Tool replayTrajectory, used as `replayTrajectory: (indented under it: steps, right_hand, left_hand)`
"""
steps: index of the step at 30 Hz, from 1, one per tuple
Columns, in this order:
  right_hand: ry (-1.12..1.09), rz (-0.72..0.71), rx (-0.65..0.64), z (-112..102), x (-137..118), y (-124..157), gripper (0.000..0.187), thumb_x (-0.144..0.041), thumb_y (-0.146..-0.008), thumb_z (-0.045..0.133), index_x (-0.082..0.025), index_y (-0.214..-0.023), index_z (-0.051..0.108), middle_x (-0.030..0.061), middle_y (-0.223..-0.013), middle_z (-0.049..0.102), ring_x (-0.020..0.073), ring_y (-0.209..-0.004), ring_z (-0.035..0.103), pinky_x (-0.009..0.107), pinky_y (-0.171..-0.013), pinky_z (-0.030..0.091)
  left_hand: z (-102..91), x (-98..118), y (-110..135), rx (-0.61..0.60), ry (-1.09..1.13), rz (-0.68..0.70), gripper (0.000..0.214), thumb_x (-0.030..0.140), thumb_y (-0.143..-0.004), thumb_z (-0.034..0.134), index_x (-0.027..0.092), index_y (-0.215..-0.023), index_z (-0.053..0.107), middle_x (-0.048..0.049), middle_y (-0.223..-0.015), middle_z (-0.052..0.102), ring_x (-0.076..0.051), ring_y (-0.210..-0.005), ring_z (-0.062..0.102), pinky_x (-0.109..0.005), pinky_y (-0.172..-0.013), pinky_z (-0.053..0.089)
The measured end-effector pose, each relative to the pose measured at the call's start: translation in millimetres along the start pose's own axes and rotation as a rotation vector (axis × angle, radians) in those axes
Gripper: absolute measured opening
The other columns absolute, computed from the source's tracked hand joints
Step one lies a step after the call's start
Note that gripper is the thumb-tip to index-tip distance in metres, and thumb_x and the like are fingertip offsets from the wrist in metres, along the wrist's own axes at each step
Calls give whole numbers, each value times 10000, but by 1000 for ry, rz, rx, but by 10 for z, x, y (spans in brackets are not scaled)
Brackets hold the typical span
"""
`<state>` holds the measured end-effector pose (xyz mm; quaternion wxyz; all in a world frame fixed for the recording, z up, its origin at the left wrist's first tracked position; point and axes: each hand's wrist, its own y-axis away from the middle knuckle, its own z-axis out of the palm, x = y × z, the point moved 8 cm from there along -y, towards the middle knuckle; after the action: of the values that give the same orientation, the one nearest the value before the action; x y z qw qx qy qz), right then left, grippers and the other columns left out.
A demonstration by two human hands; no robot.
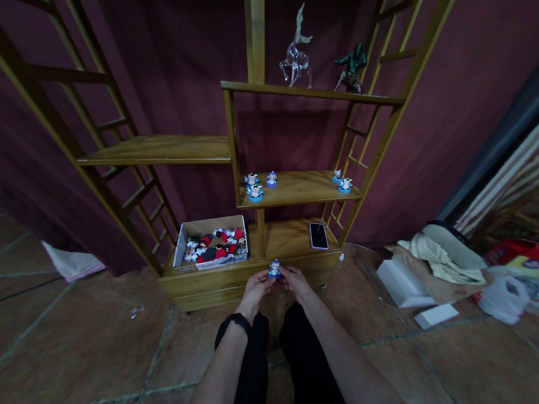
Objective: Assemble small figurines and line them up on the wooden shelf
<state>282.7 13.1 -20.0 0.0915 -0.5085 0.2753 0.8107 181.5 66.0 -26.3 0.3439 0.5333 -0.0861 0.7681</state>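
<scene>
Between my two hands is a small purple-and-white figurine on a blue base (274,269), upright in front of the wooden shelf unit. My left hand (258,290) has its fingers closed on the figurine's left side, and my right hand (295,281) pinches it from the right. On the low shelf (302,188) above stand several similar figurines: a blue-and-white pair (254,192) at the left, a purple one (271,179) beside them, and two more (345,185) at the right end. An open cardboard box (181,247) of mixed red, black and white figurines sits lower left.
A phone (318,236) lies on the bottom board. A clear deer ornament (296,61) and a green figure (352,68) stand on the upper shelf. White boxes (404,282), cloth (440,253) and a plastic bag (504,294) lie on the floor at right.
</scene>
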Motion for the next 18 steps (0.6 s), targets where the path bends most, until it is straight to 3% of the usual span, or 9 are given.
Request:
replayTrajectory:
  steps: [9,18]
  right_hand:
    - [15,12,12,-48,51,-36,264,-372,-574,718,-170,-699,603,1,-604,644,110,-504,574,233,-547,445]
    - [-30,18,22,-59,47,-42,221,-320,-580,709,-170,-685,586,-13,-584,636,106,-487,572,242,-554,465]
  left_hand:
    - [6,-20,-19,-19,-23,-14,359,224,-539,783,152,-879,691,-99,-844,706,-187,-737,655,-304,-733,478]
    - [-6,-2,17,51,-55,-34,315,193,-545,779,159,-846,691,-60,-784,701,-137,-674,633,-260,-694,468]
